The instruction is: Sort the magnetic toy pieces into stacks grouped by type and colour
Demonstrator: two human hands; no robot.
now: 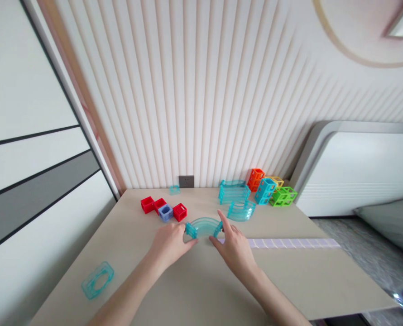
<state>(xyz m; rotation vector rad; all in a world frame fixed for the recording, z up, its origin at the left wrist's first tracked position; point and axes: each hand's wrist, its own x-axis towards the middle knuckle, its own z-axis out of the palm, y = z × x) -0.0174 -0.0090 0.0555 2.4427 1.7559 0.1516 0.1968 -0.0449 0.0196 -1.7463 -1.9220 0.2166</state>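
A clear teal curved track piece (204, 225) stands arched on the beige table (174, 290), one end under each hand. My left hand (169, 244) pinches its left end. My right hand (233, 246) grips the right end with the forefinger stretched up along it. Just behind lie another curved teal piece (241, 211) and a stack of teal track pieces (234, 191). A row of red cubes (150, 204) with a pale blue cube (165, 212) sits to the left behind my hands.
Orange (256, 179), teal (265, 190), yellow and green (283, 196) open cubes cluster at the back right. A teal ring piece (98, 280) lies near the table's front left. A pale purple strip (293, 243) runs right. A wall socket (186, 181) sits behind; a bed stands right.
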